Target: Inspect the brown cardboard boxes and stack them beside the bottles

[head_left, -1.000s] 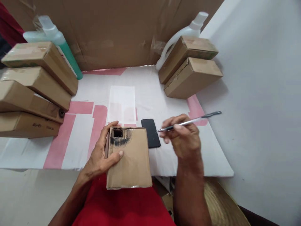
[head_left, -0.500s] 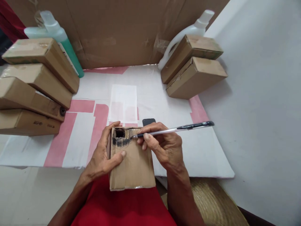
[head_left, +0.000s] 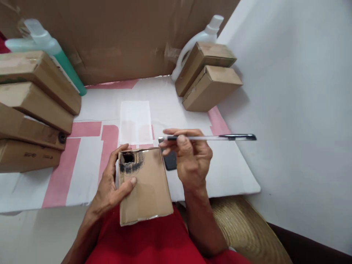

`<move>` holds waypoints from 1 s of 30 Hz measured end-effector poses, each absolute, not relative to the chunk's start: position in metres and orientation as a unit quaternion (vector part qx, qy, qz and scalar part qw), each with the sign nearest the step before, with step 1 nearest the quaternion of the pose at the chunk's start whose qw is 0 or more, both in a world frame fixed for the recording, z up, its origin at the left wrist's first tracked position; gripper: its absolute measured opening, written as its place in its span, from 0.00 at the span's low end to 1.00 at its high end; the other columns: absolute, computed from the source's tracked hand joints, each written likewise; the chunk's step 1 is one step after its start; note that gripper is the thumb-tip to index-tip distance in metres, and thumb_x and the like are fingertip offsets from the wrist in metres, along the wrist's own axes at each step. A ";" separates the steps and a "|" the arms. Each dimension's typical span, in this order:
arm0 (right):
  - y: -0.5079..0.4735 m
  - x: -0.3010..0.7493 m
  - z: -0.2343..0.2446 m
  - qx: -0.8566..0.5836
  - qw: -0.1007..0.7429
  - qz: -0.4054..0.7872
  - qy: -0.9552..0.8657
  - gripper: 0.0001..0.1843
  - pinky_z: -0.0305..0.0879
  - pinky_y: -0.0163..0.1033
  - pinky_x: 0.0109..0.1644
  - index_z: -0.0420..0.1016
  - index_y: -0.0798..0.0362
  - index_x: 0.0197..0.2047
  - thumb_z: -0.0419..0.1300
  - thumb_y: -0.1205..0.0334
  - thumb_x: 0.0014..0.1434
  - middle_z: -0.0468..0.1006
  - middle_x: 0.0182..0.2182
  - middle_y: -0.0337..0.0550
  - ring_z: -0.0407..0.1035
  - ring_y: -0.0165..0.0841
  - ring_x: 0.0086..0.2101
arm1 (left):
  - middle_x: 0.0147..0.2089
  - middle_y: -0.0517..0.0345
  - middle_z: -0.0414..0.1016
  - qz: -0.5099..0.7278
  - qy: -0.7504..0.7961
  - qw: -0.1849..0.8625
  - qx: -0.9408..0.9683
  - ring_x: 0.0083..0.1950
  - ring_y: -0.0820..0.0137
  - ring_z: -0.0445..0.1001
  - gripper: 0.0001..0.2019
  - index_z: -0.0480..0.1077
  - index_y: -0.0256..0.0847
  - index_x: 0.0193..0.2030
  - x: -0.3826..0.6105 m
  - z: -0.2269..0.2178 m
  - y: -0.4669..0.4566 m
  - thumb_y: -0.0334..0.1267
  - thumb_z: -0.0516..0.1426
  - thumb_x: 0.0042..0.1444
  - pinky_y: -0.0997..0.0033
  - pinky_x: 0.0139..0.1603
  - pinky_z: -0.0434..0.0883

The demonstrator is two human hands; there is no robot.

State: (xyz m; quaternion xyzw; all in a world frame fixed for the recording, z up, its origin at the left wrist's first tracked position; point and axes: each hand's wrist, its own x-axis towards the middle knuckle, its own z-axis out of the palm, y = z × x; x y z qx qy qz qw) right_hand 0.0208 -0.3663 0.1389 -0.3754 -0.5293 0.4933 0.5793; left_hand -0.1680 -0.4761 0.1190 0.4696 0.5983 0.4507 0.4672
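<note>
My left hand (head_left: 111, 185) grips a small brown cardboard box (head_left: 150, 187) by its left side, thumb on the front face and fingers behind. Near the box's top left corner is a dark hole (head_left: 128, 157), with black scribbled ink around its right and lower edges. A clear pen with a black grip and black cap (head_left: 210, 138) lies across my right hand (head_left: 189, 157), pinched between thumb and fingers. Its tip points left, above the box's top right corner and apart from the box. A dark phone (head_left: 170, 160) lies on the table, partly hidden behind my right hand.
Several cardboard boxes (head_left: 41, 106) stand at the left, by a green liquid bottle (head_left: 64, 60). Two more boxes (head_left: 211, 88) and a white bottle (head_left: 189, 42) stand at the back right. White paper (head_left: 135, 121) lies mid-table. A straw hat (head_left: 239, 227) sits below the table's right edge.
My right hand has lifted the pen off the box, up and to the right of the hole. The view has swung right, so things appear further left; more of the phone shows.
</note>
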 end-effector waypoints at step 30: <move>-0.354 0.075 0.013 -0.725 0.055 0.283 -0.626 0.31 0.68 0.47 0.51 0.71 0.58 0.50 0.74 0.46 0.53 0.79 0.51 0.64 0.74 0.53 0.52 | 0.67 0.50 0.67 0.446 0.618 0.462 0.454 0.67 0.48 0.69 0.38 0.57 0.53 0.73 -0.168 0.123 -0.477 0.56 0.63 0.58 0.50 0.66 0.70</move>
